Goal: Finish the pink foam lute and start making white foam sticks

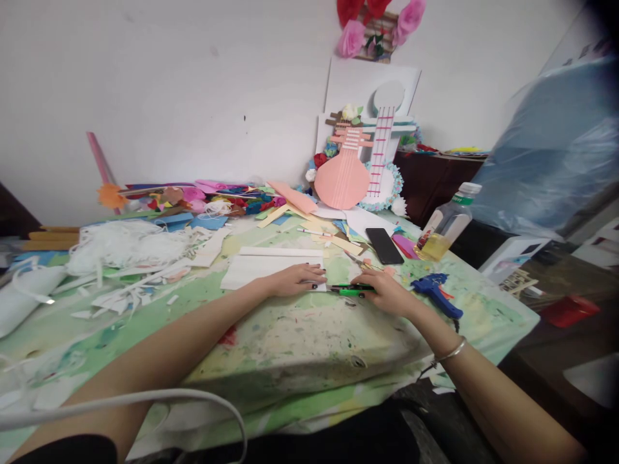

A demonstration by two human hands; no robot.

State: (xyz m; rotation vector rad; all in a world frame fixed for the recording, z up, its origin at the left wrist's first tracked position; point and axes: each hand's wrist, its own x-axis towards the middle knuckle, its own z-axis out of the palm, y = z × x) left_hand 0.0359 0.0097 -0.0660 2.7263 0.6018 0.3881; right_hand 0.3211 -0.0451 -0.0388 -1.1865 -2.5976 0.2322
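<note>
My left hand lies palm down on a white sheet of foam board, fingers together and pressing its right end. My right hand is closed on a green utility knife whose tip points left towards the board's right edge, close to my left fingertips. A silver bangle sits on my right wrist. Both hands rest on a paint-stained, green-patterned table cover.
A blue glue gun lies right of my right hand. A black phone, scissors and a bottle of yellow liquid are behind. White paper strips pile at left. Paper guitars lean on the wall.
</note>
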